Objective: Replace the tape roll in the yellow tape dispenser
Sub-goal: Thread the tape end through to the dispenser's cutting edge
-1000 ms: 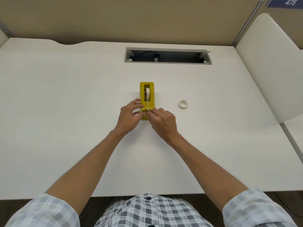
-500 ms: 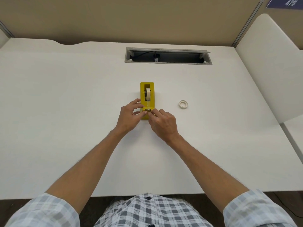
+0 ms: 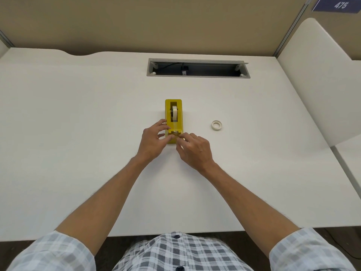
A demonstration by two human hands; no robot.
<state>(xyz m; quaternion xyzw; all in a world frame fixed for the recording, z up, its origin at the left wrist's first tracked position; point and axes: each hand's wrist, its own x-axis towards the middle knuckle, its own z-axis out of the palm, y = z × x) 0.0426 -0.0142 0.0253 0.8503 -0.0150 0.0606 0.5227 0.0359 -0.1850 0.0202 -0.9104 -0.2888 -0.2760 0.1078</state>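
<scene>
The yellow tape dispenser (image 3: 181, 114) stands lengthwise in the middle of the white desk (image 3: 78, 133). A cream tape roll (image 3: 174, 113) sits in its well, and a strip of tape runs from the roll to the cutter at the near end. My left hand (image 3: 153, 141) holds the dispenser's near left side, thumb by the cutter. My right hand (image 3: 193, 150) pinches the tape end at the cutter's right corner. A second small tape roll (image 3: 216, 125) lies flat on the desk to the right, apart from both hands.
A grey cable slot (image 3: 198, 70) is cut into the desk behind the dispenser. A beige partition (image 3: 156, 22) closes the far side, and a white divider panel (image 3: 320, 90) stands on the right.
My right hand's fingertips have drawn slightly toward me at the cutter. The left hand and the dispenser have stayed in place.
</scene>
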